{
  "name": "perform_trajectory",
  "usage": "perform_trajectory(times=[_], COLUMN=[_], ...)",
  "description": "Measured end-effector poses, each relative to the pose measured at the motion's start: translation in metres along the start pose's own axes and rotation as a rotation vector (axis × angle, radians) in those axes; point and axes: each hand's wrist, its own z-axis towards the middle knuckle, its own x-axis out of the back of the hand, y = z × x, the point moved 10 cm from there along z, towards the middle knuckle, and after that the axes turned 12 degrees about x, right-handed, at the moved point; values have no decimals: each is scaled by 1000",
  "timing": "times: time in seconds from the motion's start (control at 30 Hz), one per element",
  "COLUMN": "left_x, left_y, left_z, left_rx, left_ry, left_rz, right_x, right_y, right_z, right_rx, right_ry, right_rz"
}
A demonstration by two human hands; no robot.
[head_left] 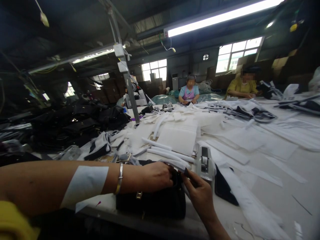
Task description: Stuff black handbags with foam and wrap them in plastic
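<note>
1. Head view, near edge: a black handbag (150, 205) with a gold-coloured clasp (139, 195) lies at the near edge of a cluttered, pale worktop (297, 203), right in front of the wearer.
2. Head view, left hand: the left hand (158, 175) reaches across from the left, over the bag's top, with its fingers curled in at the upper right part. The fingertips are hidden, so what they grip cannot be told. A silvery bracelet (120, 178) circles the wrist, a pale patch (86, 185) covers part of the forearm, and a yellow sleeve (15, 221) shows at the corner.
3. Head view, right hand: the right hand (197, 190) comes up from below, thumb and forefinger pinching a small black tab (186, 171) at the bag's right end, close to the left hand.
4. Head view, around the hands: white rolled strips (170, 155) lie just beyond them. To the right are a piece of plastic-wrapped metal hardware (205, 161) and a flat black panel (225, 186); white sheets (178, 135) spread farther back.
5. Head view, background: black bags (82, 125) are heaped at left, beside a metal post (132, 96). Across the worktop sit a co-worker in a pink apron (189, 94) and another in yellow (241, 86), under a fluorescent tube (220, 19).
</note>
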Motion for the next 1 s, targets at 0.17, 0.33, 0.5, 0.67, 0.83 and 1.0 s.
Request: perform_trajectory(times=[0.17, 0.33, 0.5, 0.67, 0.83, 1.0], left_x=[6, 5, 4, 9, 8, 6], left_y=[-9, -19, -18, -24, -18, -12], left_z=[-5, -10, -15, -15, -21, -19], left_rx=[6, 22, 17, 92, -5, 7], left_ry=[38, 35, 37, 83, 86, 124], left_rz=[-19, -64, -81, -79, -26, 62], right_x=[3, 2, 2, 2, 2, 1], right_y=[2, 2, 0, 0, 1, 1], right_z=[2, 5, 6, 6, 6, 8], right_rx=[9, 11, 25, 21, 25, 31], right_ry=[1, -1, -1, -11, -10, -7], right_rz=[-5, 6, -12, -29, -32, -45])
